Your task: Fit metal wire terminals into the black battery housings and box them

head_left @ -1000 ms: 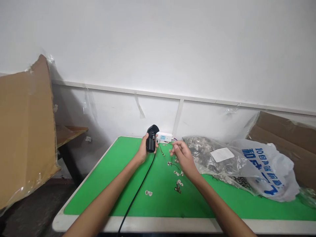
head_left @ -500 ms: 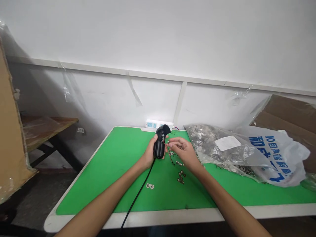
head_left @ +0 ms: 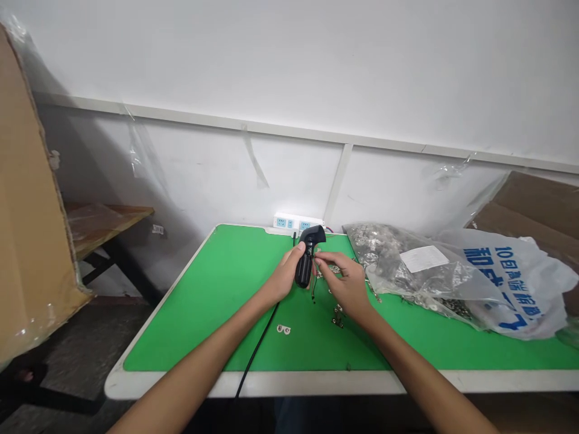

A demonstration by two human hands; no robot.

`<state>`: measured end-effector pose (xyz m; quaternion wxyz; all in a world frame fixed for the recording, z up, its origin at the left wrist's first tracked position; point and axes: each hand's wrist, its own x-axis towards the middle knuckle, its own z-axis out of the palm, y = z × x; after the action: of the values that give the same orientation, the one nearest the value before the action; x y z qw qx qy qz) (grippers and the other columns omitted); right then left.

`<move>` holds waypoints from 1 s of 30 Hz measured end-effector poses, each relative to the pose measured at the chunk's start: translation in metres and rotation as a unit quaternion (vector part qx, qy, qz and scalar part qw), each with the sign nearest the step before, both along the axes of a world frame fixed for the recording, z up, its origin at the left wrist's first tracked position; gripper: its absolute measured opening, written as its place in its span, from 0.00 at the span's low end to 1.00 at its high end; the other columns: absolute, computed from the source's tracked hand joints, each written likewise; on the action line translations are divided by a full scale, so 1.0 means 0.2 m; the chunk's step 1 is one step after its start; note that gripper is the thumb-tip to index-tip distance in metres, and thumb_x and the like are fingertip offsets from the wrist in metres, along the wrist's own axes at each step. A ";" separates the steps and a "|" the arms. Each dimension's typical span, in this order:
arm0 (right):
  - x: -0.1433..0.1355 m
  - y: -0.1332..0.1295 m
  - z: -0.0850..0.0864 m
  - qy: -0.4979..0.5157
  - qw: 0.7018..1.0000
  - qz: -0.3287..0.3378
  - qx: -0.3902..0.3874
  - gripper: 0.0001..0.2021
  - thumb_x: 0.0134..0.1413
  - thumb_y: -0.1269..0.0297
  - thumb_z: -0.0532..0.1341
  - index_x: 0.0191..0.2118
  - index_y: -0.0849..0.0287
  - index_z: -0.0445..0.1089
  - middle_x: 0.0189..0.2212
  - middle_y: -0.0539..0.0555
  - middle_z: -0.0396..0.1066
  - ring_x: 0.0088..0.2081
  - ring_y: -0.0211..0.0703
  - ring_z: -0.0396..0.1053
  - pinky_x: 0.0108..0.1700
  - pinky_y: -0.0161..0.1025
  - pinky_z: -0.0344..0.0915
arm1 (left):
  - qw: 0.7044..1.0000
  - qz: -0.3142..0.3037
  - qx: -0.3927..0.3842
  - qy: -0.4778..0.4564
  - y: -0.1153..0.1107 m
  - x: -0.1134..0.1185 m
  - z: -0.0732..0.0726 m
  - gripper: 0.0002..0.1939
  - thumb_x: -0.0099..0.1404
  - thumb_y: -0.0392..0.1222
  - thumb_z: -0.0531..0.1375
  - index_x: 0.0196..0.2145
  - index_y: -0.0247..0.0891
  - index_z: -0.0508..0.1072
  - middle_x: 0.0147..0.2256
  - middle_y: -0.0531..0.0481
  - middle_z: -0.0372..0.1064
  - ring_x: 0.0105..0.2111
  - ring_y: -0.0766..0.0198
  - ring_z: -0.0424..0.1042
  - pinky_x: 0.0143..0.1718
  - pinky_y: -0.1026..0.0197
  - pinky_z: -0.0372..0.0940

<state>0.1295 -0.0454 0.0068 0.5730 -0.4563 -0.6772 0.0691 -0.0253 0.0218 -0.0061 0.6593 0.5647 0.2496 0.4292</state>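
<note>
1. Your left hand point(head_left: 286, 274) has its fingers closed around the black handheld device point(head_left: 303, 272), tilted above the green-topped desk point(head_left: 190, 325).
2. Your right hand point(head_left: 349, 286) is just beside it, fingertips close together near the thin wires point(head_left: 315, 286) (too small to tell whether they grip one).
3. Small metal pieces point(head_left: 338, 317) lie near your right wrist.
4. The power strip point(head_left: 289, 222) sits behind, against the wall.

Wht wall point(head_left: 289, 60) (w/ trim point(head_left: 190, 118))
</note>
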 end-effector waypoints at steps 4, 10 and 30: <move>-0.01 -0.02 0.01 -0.048 0.999 -0.007 0.016 0.10 0.69 0.59 0.61 0.43 0.51 0.81 0.38 0.54 0.83 0.40 0.48 0.80 0.47 0.48 0.77 | 1.000 -0.010 -0.014 -0.003 -0.02 0.00 0.02 0.35 0.60 0.76 0.63 0.38 0.37 0.75 0.26 0.48 0.73 0.18 0.62 0.69 0.18 0.60 0.64; -0.01 -0.02 0.01 -0.061 0.997 -0.035 0.033 0.09 0.69 0.62 0.61 0.41 0.52 0.80 0.37 0.54 0.82 0.39 0.47 0.79 0.45 0.45 0.76 | 1.000 0.001 0.017 0.016 -0.03 0.01 0.05 0.33 0.61 0.73 0.65 0.39 0.37 0.74 0.25 0.51 0.71 0.21 0.65 0.66 0.21 0.63 0.63; 0.10 0.08 0.03 0.336 0.887 0.162 -0.272 0.19 0.44 0.48 0.78 0.36 0.58 0.81 0.33 0.54 0.81 0.34 0.43 0.75 0.42 0.41 0.73 | 0.975 0.000 0.169 0.141 -0.05 -0.05 0.06 0.37 0.78 0.59 0.48 0.76 0.38 0.52 0.21 0.55 0.69 0.16 0.68 0.60 0.21 0.65 0.57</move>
<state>0.1493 -0.0285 0.0137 0.6003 -0.4274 -0.4637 0.4918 -0.0344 0.0115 0.0059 0.5127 0.7228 0.2640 0.3807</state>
